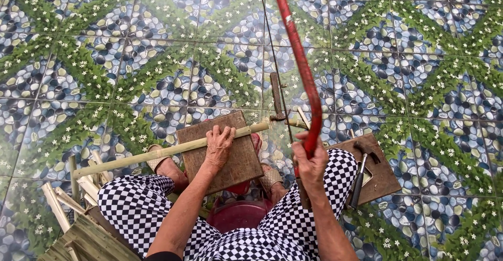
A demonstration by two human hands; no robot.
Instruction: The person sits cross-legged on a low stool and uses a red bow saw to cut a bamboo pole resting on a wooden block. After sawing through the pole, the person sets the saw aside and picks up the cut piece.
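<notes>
Item 1: bamboo stick [157, 155], pale green-yellow, long and slender. It lay across a wooden block [230, 159] and ran from the lower left up to the right, its far end [260, 127] jutting past the block's right edge, close to the saw blade.

Item 2: left hand [217, 147]. It rested palm down on the bamboo stick over the block, fingers curled over the stick and pressing it onto the wood.

Item 3: right hand [310, 162]. Its fingers were closed around the near end of the red saw frame [301, 67].

Item 4: bow saw. The red curved frame rose away from the right hand toward the far edge of view; a thin dark blade [276, 77] ran alongside it on the left, with a rusty fitting [276, 97] just beyond the stick's end.

Item 5: second wooden board [385, 174], on the floor at right, partly under the knee. A hammer [360, 174] with a dark head and metal handle lay on it.

Item 6: cut bamboo pieces [86, 185], short, heaped at near left beside a slatted bamboo piece [89, 240].

Item 7: red plastic stool [238, 216], seen between the legs, near.

Item 8: checked black-and-white trousers [139, 203]; sandalled feet [162, 164] beside the block.

Item 9: tiled floor [131, 56], pebble-and-leaf pattern in blue and green.
</notes>
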